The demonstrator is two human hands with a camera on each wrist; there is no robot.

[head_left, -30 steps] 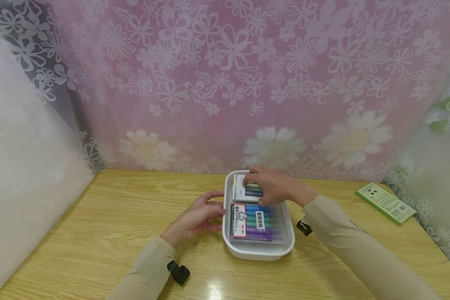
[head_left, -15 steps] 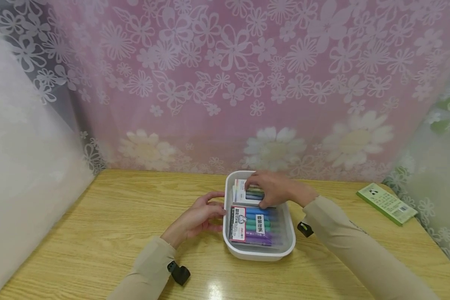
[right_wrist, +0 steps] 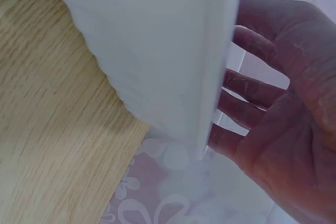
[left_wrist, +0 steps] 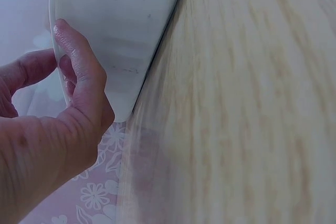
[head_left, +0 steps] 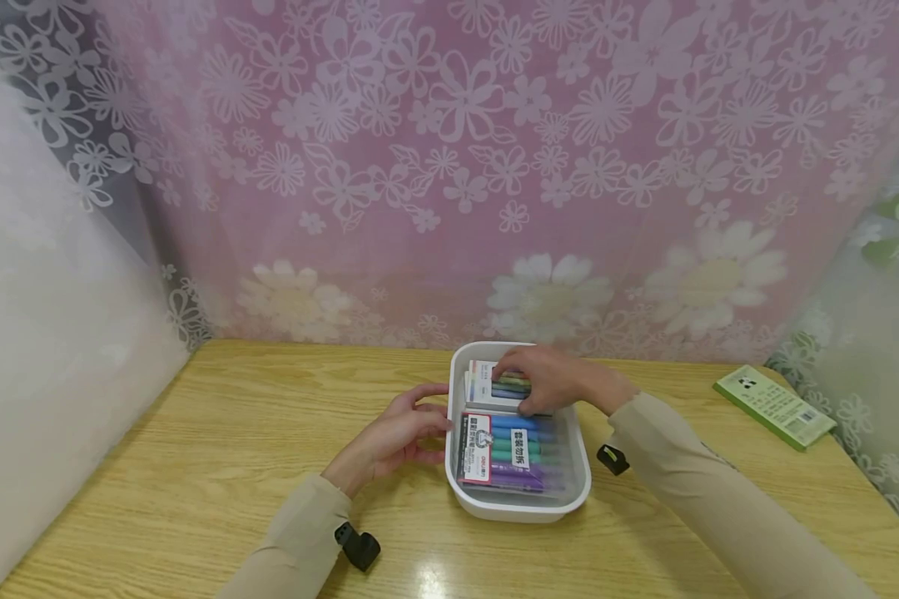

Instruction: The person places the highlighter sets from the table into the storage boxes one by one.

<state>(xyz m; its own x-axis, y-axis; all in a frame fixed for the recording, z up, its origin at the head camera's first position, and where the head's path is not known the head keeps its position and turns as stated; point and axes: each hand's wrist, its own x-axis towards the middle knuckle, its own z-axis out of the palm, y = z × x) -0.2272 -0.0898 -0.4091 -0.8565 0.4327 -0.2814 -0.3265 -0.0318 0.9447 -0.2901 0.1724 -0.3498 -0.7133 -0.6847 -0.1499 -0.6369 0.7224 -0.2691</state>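
Observation:
A white plastic basket [head_left: 513, 509] stands on the table. In its near part lies a clear pack of coloured markers [head_left: 513, 453] with a printed label. Behind that pack is a white windowed box of coloured pens [head_left: 482, 383], which my right hand [head_left: 554, 378] holds between thumb and bent fingers from above. The hand covers the box's right part. With relaxed fingers, my left hand [head_left: 393, 437] touches the basket's left rim from outside. In the right wrist view the basket wall [right_wrist: 152, 51] hides the fingertips and the box.
A flat green box with a panda picture [head_left: 775, 406] lies at the table's right. The wooden table [head_left: 232, 449] meets a pink floral curtain [head_left: 389, 208] at the back. Pale curtains hang at both sides.
My right hand and the box of pens have shifted slightly nearer to me and lower in the basket. The marker pack has slid slightly nearer too. My left hand stays put.

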